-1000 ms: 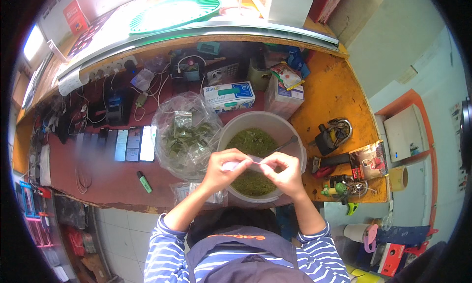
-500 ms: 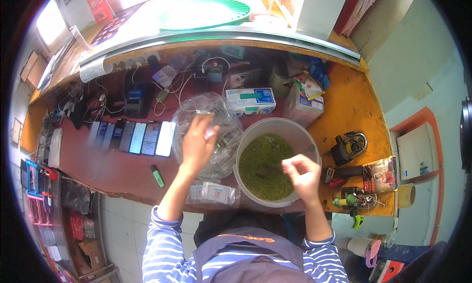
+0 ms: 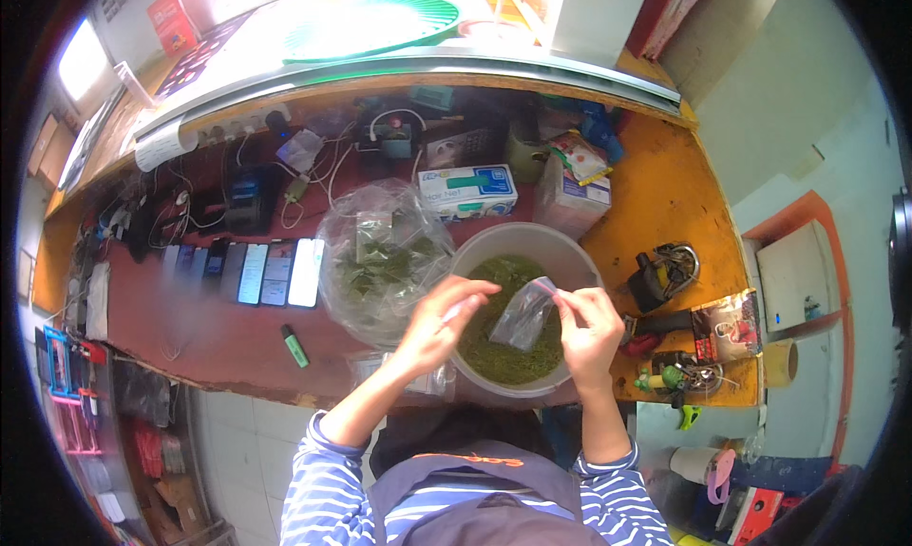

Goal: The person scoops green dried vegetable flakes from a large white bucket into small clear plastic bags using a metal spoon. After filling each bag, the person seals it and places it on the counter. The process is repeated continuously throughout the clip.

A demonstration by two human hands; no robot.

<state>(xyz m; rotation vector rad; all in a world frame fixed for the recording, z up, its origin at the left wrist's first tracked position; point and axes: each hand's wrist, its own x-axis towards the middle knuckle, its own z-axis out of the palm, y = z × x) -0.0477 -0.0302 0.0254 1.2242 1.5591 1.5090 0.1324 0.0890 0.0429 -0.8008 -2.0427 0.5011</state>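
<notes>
My right hand (image 3: 587, 332) pinches the top corner of a small clear zip bag (image 3: 524, 316). The bag hangs tilted over a large whitish plastic tub (image 3: 597, 252), and looks flat. Inside the tub lies a green, crumbly dried-herb-like material (image 3: 508, 364). My left hand (image 3: 442, 326) is at the tub's left rim, fingers stretched toward the zip bag but apart from it; a pale patch by its fingers I cannot make out. Left of the tub sits a big clear plastic bag (image 3: 380, 252) with small greenish packets inside. Under my left wrist, flat clear packets (image 3: 432, 380) are partly hidden.
Several phones (image 3: 304, 273) lie in a row at left, with a green marker (image 3: 294, 347) nearer me. Behind the tub stand a hair-net box (image 3: 467, 193) and a clear container (image 3: 573, 199). A padlock (image 3: 665, 275) lies right; cables (image 3: 328, 161) trail at the back.
My left hand has moved from above the big plastic bag, right and nearer, to the tub's rim. In my right hand the small zip bag now shows plainly. The view has shifted slightly.
</notes>
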